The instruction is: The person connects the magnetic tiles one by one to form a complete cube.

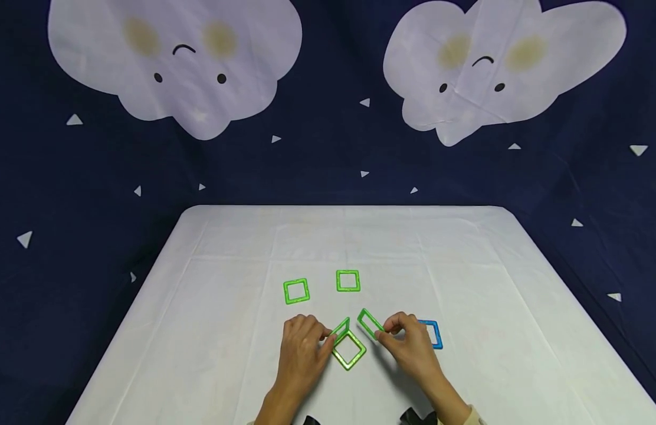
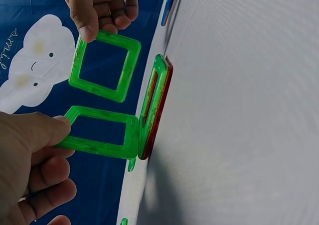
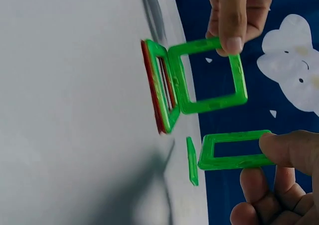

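A green square magnetic tile lies on the white table between the hands, with a red layer beneath it in both wrist views. My left hand pinches a second green square tile, which stands up from one edge of the flat tile and touches it. Between thumb and fingers my right hand holds a third green tile in the air, tilted, apart from the others. All these tiles are open frames with hollow middles.
Two more green square tiles lie farther back, one at left and one near the middle. A blue tile is partly hidden behind the right hand. Dark cloth with clouds hangs beyond the table.
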The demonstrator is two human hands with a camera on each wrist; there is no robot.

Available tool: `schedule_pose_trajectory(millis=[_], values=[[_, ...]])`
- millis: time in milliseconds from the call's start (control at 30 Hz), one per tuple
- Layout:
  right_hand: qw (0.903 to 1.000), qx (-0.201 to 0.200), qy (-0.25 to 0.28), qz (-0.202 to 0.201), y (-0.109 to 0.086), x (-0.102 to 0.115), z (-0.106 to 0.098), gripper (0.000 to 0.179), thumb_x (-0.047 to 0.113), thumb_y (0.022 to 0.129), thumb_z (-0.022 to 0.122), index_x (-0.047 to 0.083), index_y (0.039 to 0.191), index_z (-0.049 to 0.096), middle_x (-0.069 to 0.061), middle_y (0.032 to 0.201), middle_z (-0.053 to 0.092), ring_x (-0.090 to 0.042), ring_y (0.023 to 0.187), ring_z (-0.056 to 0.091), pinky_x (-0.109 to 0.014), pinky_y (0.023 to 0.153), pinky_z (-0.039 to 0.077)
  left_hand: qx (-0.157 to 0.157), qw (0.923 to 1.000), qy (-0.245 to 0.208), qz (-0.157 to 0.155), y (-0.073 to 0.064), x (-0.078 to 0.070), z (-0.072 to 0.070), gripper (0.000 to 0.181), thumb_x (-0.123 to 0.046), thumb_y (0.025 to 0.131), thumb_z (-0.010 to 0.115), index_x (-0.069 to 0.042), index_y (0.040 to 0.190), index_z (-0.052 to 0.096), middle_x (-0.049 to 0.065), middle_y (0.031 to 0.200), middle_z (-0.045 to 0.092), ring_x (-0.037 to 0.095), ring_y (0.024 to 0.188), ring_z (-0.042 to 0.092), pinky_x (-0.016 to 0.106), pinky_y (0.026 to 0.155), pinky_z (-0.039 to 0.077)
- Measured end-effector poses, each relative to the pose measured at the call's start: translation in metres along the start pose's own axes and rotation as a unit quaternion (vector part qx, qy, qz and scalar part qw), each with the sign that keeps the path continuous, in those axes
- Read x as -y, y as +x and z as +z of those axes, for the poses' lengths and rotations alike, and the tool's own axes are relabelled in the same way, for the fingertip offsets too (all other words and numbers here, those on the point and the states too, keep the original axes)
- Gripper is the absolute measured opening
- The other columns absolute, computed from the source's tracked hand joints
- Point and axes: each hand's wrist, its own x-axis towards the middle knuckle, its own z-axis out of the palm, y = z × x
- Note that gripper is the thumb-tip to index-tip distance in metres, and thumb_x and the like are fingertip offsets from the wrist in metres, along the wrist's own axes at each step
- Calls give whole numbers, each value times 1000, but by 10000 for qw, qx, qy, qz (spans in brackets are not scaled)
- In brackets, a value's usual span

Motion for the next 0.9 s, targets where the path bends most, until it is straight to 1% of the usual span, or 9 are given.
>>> schedule_pose_trajectory(millis=[133,367,533,700,900], values=[[10000,95,-13,1,-1,0,4,21,15,72,80,16,74,59,3,73,57,-12,75,50,-22,65,36,52,10000,39,-45,1,-1,0,17,-21,69,80,-17,68,64,-8,67,54,10,69,47,33,80,38],[9997,223,-77,-7,-3,2,10,21,14,72,80,18,74,59,3,75,56,-9,77,49,-23,68,36,-21,10000,69,-5,0,-1,1,17,-22,68,79,-17,68,63,-8,66,54,11,68,47,33,79,38],[9994,253,-183,-156,-4,3,14,22,12,70,80,19,72,59,5,72,57,-9,75,48,-23,67,35,3,10000,81,-1,-1,-1,1,17,-23,69,79,-17,68,63,-8,66,53,11,68,46,33,79,38],[9991,169,-281,-271,-6,4,18,25,12,68,81,21,71,58,7,69,56,-9,72,48,-25,69,31,62,9999,92,-64,-1,-1,1,16,-23,69,79,-18,68,63,-8,66,53,10,68,46,33,79,39],[9989,26,-322,-341,-7,3,21,27,12,66,82,22,70,57,9,68,55,-7,71,47,-26,71,30,17,9999,0,-101,-1,0,1,16,-20,67,81,-17,69,65,-9,65,54,8,67,46,30,77,40]])
